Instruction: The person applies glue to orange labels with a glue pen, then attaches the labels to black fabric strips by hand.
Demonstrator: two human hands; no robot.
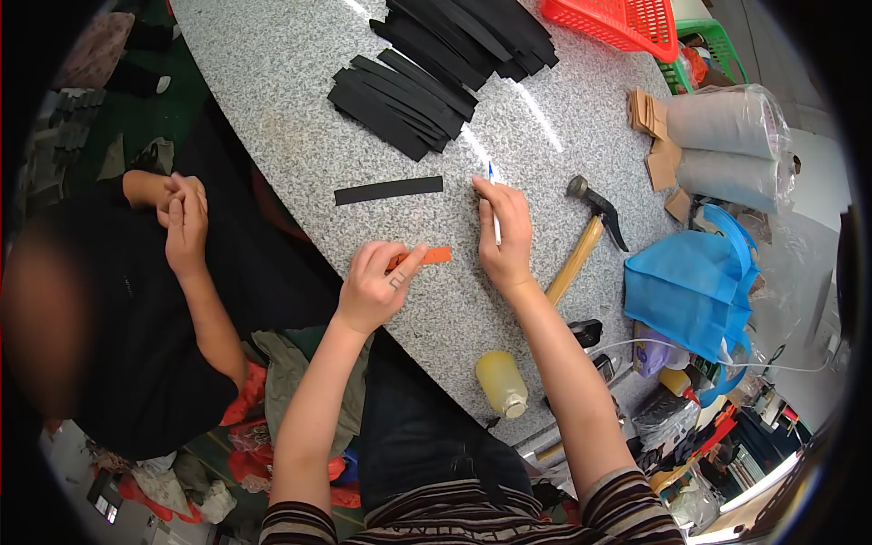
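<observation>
My left hand (371,286) is closed on a short orange strip (438,255), whose right end sticks out past the fingers near the table surface. In my right hand (505,232) is a white pen (497,227), its blue end (491,170) pointing away from me. A single black strip (389,190) lies flat on the speckled table (300,145), just beyond my left hand and touched by neither hand. Farther back lie a smaller pile of black strips (400,104) and a larger pile (468,41). The left fingers partly hide the orange strip.
A hammer (579,254) lies right of my right hand. A bottle of yellowish liquid (501,383) is near the front edge. A blue bag (686,282), plastic-wrapped rolls (727,150) and a red basket (618,23) line the right side. Another person (136,300) sits at left, hands together.
</observation>
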